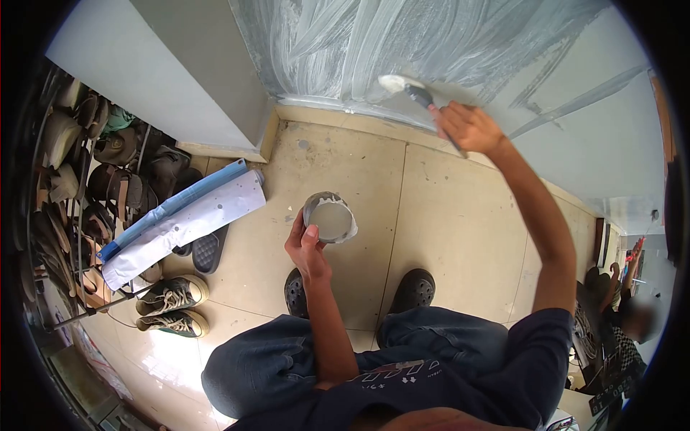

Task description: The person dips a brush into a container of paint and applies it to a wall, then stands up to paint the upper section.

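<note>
My left hand is closed around a small round cup of grey paint, its rim smeared with white drips. It is held over the tiled floor between my knees and the wall. In my right hand, fingers wrapped round the handle, is a paintbrush. Its bristles carry pale paint and lie against the lower part of the wall. Streaky, wet-looking whitish strokes cover that part of the wall, while plainer grey shows farther right.
A shoe rack full of footwear stands at left, with rolled blue and white sheets across it. Sneakers and a dark slipper lie on the floor. A grey pillar juts out. Another person is far right.
</note>
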Motion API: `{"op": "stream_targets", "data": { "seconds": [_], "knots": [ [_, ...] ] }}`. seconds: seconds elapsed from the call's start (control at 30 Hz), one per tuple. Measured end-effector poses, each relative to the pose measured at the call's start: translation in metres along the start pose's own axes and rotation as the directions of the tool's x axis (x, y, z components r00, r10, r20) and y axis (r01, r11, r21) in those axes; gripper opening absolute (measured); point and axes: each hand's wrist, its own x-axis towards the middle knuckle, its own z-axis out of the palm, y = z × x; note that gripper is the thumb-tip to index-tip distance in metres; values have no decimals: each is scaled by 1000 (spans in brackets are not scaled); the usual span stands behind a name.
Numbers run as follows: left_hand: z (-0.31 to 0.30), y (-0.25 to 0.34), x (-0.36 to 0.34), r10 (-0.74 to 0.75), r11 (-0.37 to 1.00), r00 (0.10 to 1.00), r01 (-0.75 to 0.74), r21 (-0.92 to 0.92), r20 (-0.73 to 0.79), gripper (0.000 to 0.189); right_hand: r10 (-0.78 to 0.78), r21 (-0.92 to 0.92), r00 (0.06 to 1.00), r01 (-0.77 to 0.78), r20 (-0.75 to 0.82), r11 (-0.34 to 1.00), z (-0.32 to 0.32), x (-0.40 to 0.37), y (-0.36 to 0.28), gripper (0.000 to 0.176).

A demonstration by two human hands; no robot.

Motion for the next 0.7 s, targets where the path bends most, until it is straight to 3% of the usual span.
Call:
{"op": "stream_targets", "data": {
  "seconds": [0.13, 0.23, 0.3, 0.47, 0.57, 0.67, 0.7],
  "knots": [
    [10, -2, 1, -16, 1000, 1000, 16, 9, -1, 72, -20, -81, 987, 7, -161, 997, -85, 10, 59, 51],
    [12, -7, 1, -24, 999, 1000, 23, 26, 17, 71, 40, -171, 958, -92, -284, 981, -124, 11, 90, 53],
    [14, -9, 1, -26, 999, 999, 25, 41, 27, 71, -16, -357, 931, -124, -365, 926, -133, 13, 94, 56],
    [17, -6, 0, 19, 995, 999, -22, 101, 26, 62, 68, -102, 959, -100, -277, 990, -38, -6, 25, 57],
    [7, -8, 0, -5, 1000, 1000, 5, 9, 2, 70, 99, -18, 986, -102, -138, 995, 17, -10, -29, 41],
    [1, -9, -3, 8, 1000, 1000, -8, 3, 24, 70, 64, -14, 998, -64, -11, 998, 59, -14, -63, 37],
    [1, -9, -5, 8, 1000, 999, -9, 11, 33, 70, 22, -7, 995, -22, 95, 1000, 63, -13, -66, 37]
  ]
}}
